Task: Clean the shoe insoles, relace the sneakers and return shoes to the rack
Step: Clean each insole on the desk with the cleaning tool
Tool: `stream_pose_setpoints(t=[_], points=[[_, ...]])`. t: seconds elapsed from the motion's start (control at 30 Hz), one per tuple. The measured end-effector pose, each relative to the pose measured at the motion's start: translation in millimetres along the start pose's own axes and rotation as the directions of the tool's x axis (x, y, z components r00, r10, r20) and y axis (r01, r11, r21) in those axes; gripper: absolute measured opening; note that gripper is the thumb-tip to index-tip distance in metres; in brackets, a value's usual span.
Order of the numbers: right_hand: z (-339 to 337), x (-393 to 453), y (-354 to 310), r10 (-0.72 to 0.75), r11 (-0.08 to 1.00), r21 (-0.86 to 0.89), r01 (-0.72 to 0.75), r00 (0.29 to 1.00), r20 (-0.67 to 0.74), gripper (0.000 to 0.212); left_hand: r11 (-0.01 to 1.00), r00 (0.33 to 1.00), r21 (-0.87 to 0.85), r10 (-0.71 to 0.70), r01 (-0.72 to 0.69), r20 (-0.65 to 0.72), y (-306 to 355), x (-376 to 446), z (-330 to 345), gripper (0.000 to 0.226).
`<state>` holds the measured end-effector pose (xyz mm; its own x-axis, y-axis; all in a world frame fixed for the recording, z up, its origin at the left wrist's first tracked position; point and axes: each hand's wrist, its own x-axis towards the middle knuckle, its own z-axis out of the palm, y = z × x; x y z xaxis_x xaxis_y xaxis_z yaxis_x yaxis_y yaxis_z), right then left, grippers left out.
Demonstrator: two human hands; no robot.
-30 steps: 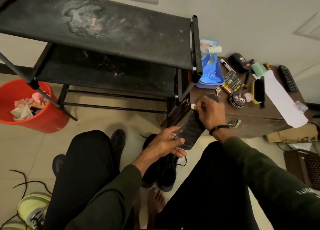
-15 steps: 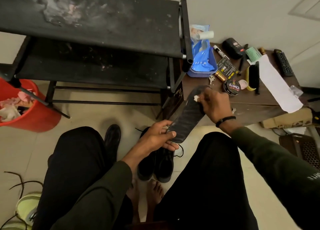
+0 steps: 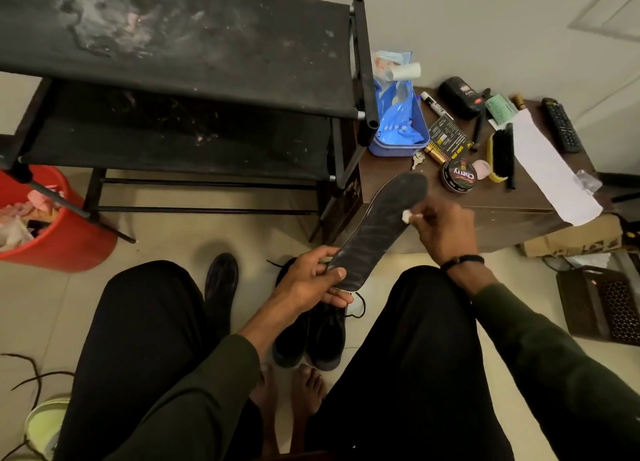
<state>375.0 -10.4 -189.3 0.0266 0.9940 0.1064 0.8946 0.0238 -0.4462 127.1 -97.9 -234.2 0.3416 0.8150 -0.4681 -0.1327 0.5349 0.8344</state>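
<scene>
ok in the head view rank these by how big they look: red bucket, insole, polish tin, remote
1. red bucket, though the frame edge cuts it off
2. insole, held nearer the camera, which may flatter it
3. remote
4. polish tin, close to the remote in area, so that order is unsure

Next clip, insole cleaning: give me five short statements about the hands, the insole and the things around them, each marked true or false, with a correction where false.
1. The left hand holds the black insole at its near end. True.
2. The right hand pinches a small white wad against the insole. True.
3. The right hand holds the yellow brush. False: the yellow brush lies untouched on the brown table.
4. A pair of black shoes stands on the shoe rack. False: they stand on the floor between the person's legs, and the shoe rack shelves hold no shoes.
5. A red bucket stands on the floor by the rack's left end. True.
</scene>
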Motion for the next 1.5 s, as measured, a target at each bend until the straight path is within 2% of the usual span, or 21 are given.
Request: stream_pose_setpoints(t=[0.07,0.13,0.17,0.23,0.3,0.37,0.5,0.53,0.57,0.6,0.63,0.67,0.7,0.73,0.8,0.9,0.97,1.07,1.27,1.37,1.5], points=[[-4,-3,-2,0.064,0.994,0.087,-0.065,0.998,0.007,0.009,1.000,1.000,-0.014,0.003,-0.003,0.009,3,0,5,0.030],[-7,6,-1,0.233,0.953,0.213,-0.217,0.971,-0.051,0.011,0.999,1.000,-0.045,0.015,-0.014,0.013,6,0,14,0.030],[-7,11,0,0.335,0.902,0.308,-0.303,0.941,-0.055,0.012,0.999,1.000,-0.050,0.020,-0.019,0.012,8,-1,18,0.030],[-6,21,3,0.503,0.728,0.528,-0.437,0.864,0.020,0.015,0.999,1.000,-0.033,0.025,-0.024,0.012,12,2,25,0.030],[-1,25,0,0.578,0.542,0.668,-0.509,0.803,0.143,0.015,1.000,1.000,-0.005,0.021,-0.021,0.013,20,6,31,0.032],[3,27,-3,0.597,0.480,0.690,-0.542,0.778,0.195,0.015,0.999,1.000,0.034,0.029,-0.029,0.000,30,14,37,0.034],[4,31,0,0.580,0.546,0.665,-0.510,0.803,0.139,0.016,0.988,1.000,0.154,0.017,-0.017,-0.001,58,25,51,0.031],[3,34,4,0.579,0.571,0.652,-0.499,0.808,0.112,0.017,0.970,1.000,0.243,0.014,-0.013,-0.003,64,27,53,0.030],[2,38,6,0.577,0.600,0.635,-0.488,0.813,0.079,0.017,0.914,0.998,0.403,0.050,-0.034,-0.030,70,30,54,0.029],[0,41,8,0.571,0.638,0.606,-0.475,0.820,0.041,0.017,0.789,0.985,0.609,0.155,-0.079,-0.073,75,34,52,0.029],[-1,45,10,0.560,0.683,0.569,-0.458,0.829,-0.005,0.017,0.603,0.943,0.788,0.318,-0.126,-0.093,81,40,50,0.029],[-3,49,10,0.540,0.728,0.525,-0.441,0.841,-0.042,0.017,0.426,0.875,0.889,0.480,-0.168,-0.065,89,47,49,0.028],[-4,53,9,0.513,0.768,0.482,-0.423,0.856,-0.066,0.016,0.305,0.812,0.929,0.583,-0.212,-0.006,98,56,49,0.027],[-4,56,8,0.479,0.805,0.437,-0.400,0.874,-0.081,0.015,0.235,0.787,0.940,0.614,-0.246,0.052,108,65,52,0.028],[-2,63,4,0.398,0.874,0.342,-0.345,0.912,-0.096,0.012,0.156,0.839,0.958,0.529,-0.241,0.125,125,87,62,0.033],[3,69,2,0.275,0.954,0.153,-0.259,0.957,-0.095,0.011,0.014,0.945,0.989,0.296,-0.147,0.136,129,112,72,0.043],[7,71,2,0.174,0.984,-0.011,-0.175,0.983,-0.059,0.012,-0.027,0.961,0.991,0.240,-0.132,0.135,124,118,68,0.048],[6,87,2,0.054,0.985,-0.165,-0.050,0.998,0.018,0.012,-0.068,0.955,0.987,0.249,-0.146,0.158,122,118,59,0.056],[-4,130,-6,0.118,0.977,-0.183,-0.107,0.992,0.054,0.019,-0.161,0.964,0.977,0.201,-0.140,0.171,120,113,63,0.060],[6,99,-15,0.019,0.986,-0.169,-0.007,0.997,0.070,0.020,-0.144,0.963,0.980,0.212,-0.137,0.166,119,116,61,0.051],[12,51,-17,-0.072,0.972,-0.205,0.116,0.975,0.209,0.019,-0.104,0.948,0.984,0.268,-0.147,0.170,117,119,58,0.047]])
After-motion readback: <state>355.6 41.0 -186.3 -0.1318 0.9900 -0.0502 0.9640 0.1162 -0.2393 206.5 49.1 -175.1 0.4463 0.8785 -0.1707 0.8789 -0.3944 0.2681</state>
